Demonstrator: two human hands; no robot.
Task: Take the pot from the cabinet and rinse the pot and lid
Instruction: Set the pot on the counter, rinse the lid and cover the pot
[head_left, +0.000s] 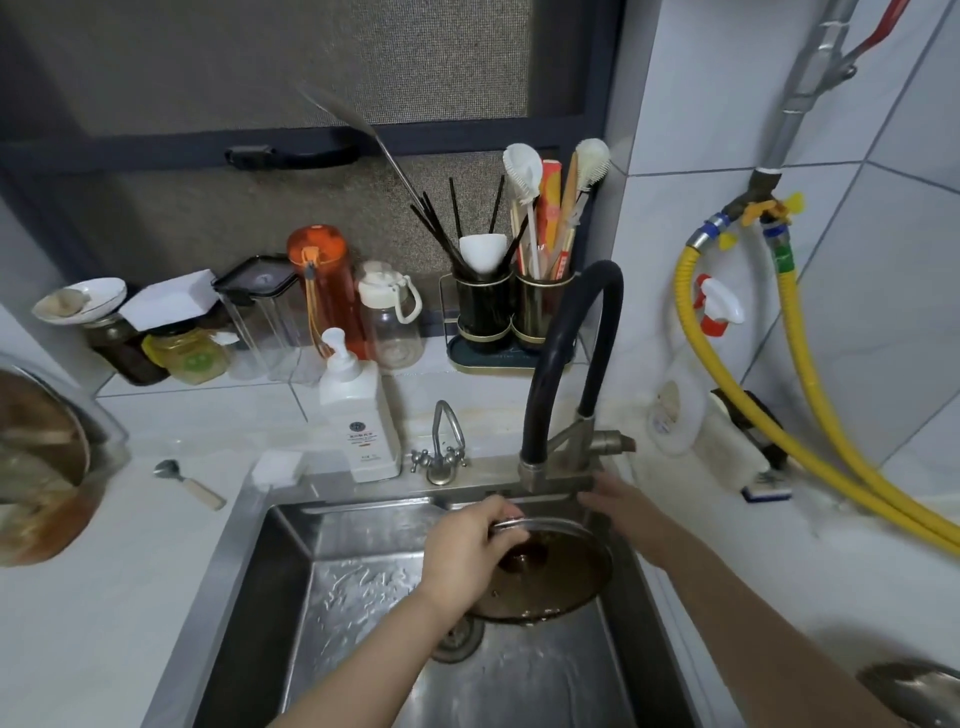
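A round brown glass lid (556, 577) with a dark knob is held over the steel sink (249, 587), just under the faucet base. My left hand (467, 551) grips the lid's near-left rim. My right hand (618, 506) reaches to the lid's far-right edge beside the faucet base, fingers spread; whether it touches the lid is unclear. The black gooseneck faucet (571, 343) arches above. At the far left, the brown pot (36, 483) stands on the counter, partly cut off by the frame. The sink floor is wet.
A soap pump bottle (358, 415), a small tap (444, 447) and a white sponge (278, 467) line the sink's back edge. Jars, bottles and a utensil holder (511, 317) stand behind. A peeler (189, 483) lies left. Yellow hoses (810, 415) run along the right wall.
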